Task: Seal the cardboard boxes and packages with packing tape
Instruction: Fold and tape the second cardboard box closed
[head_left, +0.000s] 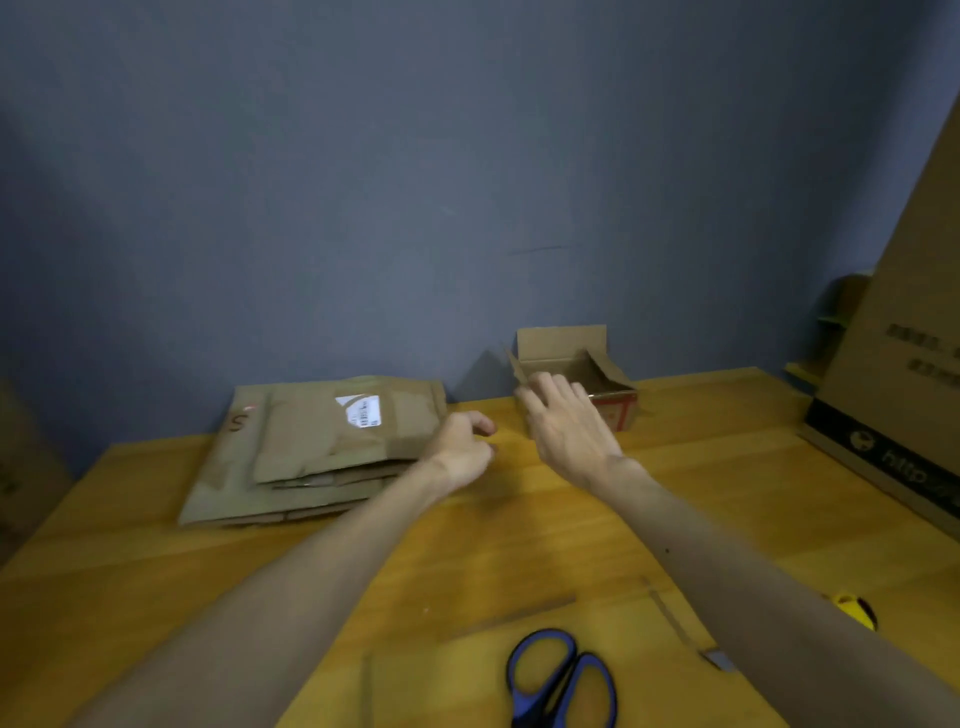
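A small cardboard box (605, 379) with its flaps up stands at the back of the wooden table (156, 545), against the wall. My right hand (569, 426) reaches toward it with fingers straight, fingertips touching its front left corner. Left of it lies a stack of flat brown paper packages (311, 452), the top one bearing a white label (361, 410). My left hand (462, 447) hovers at the stack's right edge with fingers loosely curled, holding nothing. No tape roll is clearly visible.
Blue-handled scissors (563, 680) lie on a flat cardboard sheet (467, 675) at the near edge. A yellow object (854, 610) peeks out behind my right forearm. A large printed cardboard box (893, 374) leans at the far right. A blue wall stands behind the table.
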